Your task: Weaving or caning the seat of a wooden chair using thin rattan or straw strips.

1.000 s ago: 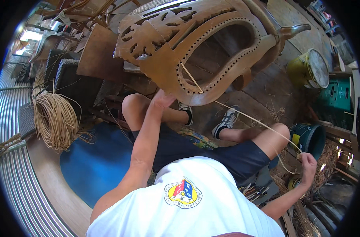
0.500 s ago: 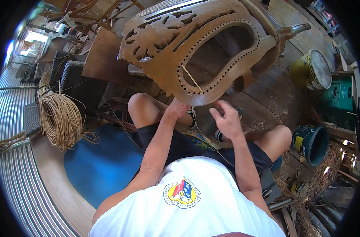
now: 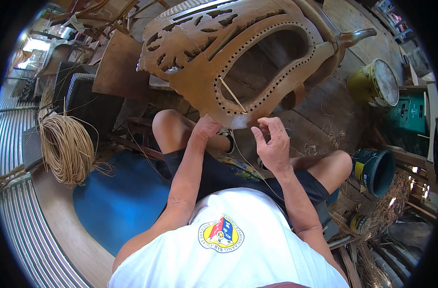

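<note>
A brown carved wooden chair frame (image 3: pixel 190 67) lies above my lap, with rows of small holes around a curved opening. A short pale cane strip (image 3: pixel 231 93) crosses that opening's lower left corner. My left hand (image 3: pixel 208 126) is closed at the frame's lower edge, fingertips partly hidden, so what it grips is unclear. To its right, my right hand (image 3: pixel 272 144) is raised just below the edge, fingers bent and thumb apart, nothing visibly held. A thin cane strand (image 3: pixel 250 165) hangs from beneath the frame across my shorts.
A large cane coil (image 3: pixel 65 146) lies left beside dark woven panels and a blue surface (image 3: pixel 113 197). A yellow bucket (image 3: pixel 372 81), green crate (image 3: pixel 406 117) and dark bucket (image 3: pixel 372 173) stand right. Chairs (image 3: pixel 99 17) are piled upper left.
My right hand came from the far right, where it held the cane strand out, to just under the frame's edge. The strand now hangs slack. My left hand shifted slightly right.
</note>
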The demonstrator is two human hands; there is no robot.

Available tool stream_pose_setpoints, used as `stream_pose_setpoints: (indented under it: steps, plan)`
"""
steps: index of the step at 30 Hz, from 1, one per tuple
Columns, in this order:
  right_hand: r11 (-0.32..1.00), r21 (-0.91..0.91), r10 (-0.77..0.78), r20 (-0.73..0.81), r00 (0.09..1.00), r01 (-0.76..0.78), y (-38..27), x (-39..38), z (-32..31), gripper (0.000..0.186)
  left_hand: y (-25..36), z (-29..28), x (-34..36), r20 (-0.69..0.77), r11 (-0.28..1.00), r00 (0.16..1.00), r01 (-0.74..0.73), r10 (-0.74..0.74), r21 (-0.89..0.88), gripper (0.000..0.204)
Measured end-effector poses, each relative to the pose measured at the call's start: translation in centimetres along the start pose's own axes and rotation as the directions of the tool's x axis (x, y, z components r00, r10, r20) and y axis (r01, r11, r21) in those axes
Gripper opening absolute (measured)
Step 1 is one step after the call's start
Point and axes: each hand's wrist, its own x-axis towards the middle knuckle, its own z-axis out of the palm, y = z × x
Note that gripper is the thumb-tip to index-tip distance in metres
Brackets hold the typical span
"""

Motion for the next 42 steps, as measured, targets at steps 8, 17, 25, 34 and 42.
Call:
stream_pose_setpoints:
  steps: [8,17,25,34,42]
  plan:
    - [0.964,-0.092,-0.254,-0.045,0.966,0.249,-0.2,3.5,1.7,0.013,0.7,-0.3,1.1,0.155,0.987,0.988,0.023,0.002,-0.159,0.044]
    - [0.917,-0.261,-0.192,0.371,0.909,0.301,-1.7,6.4,-1.4,0.014,0.9,0.5,1.7,0.095,0.881,0.991,-0.037,0.093,-0.473,0.072]
    - [0.955,0.255,-0.263,0.484,0.834,0.153,-1.4,1.2,-3.9,0.014,2.3,0.3,3.4,0.062,0.826,0.994,-0.039,0.089,-0.562,0.043]
    - [0.63,0.617,0.403,0.258,0.878,-0.471,2.7,-5.0,-3.0,0.012,2.4,-0.5,4.7,0.075,0.871,0.994,-0.028,0.075,-0.491,0.033]
    - [0.993,0.021,0.118,0.011,0.993,-0.118,1.1,-0.9,-2.1,0.028,1.3,0.2,3.5,0.185,0.898,0.978,-0.002,0.094,-0.441,0.046]
